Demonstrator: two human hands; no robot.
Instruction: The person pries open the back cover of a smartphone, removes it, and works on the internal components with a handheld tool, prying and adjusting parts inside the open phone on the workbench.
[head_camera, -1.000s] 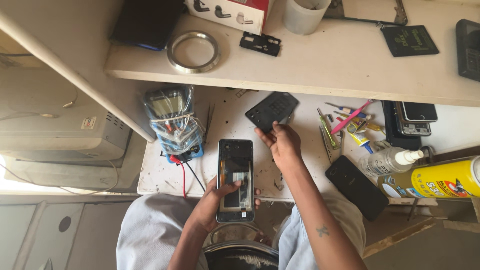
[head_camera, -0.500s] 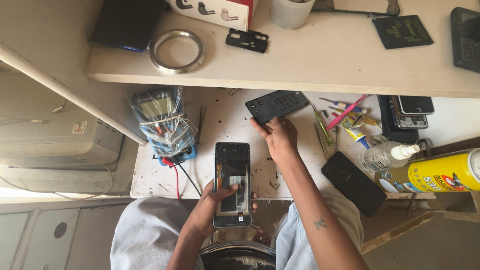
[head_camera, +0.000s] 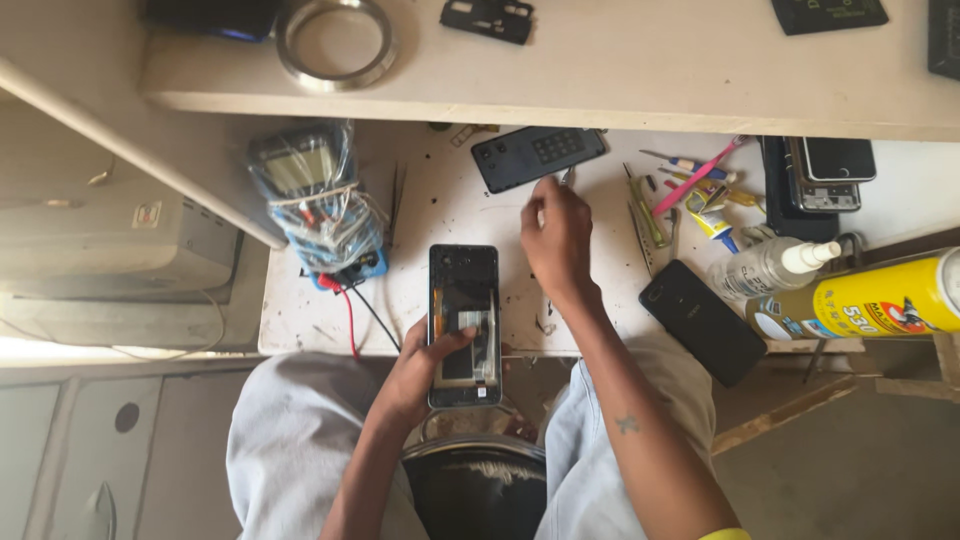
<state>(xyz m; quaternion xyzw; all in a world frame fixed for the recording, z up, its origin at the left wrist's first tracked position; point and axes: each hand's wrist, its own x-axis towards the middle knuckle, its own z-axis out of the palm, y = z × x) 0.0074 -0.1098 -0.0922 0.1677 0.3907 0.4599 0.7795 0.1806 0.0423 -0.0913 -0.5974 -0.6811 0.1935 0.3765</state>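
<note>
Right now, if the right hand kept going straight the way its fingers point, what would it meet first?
The right hand points up the table toward the dark phone back cover lying just past its fingertips; it would likely meet that first, though the height above the table is unclear.

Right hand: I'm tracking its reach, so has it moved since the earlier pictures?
Yes. The right hand has gone forward along the white table, from beside the opened phone to the dark back cover.

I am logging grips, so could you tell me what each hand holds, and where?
The left hand holds the opened phone by its lower end. The right hand pinches a thin metal tool; grip point unclear.
</note>
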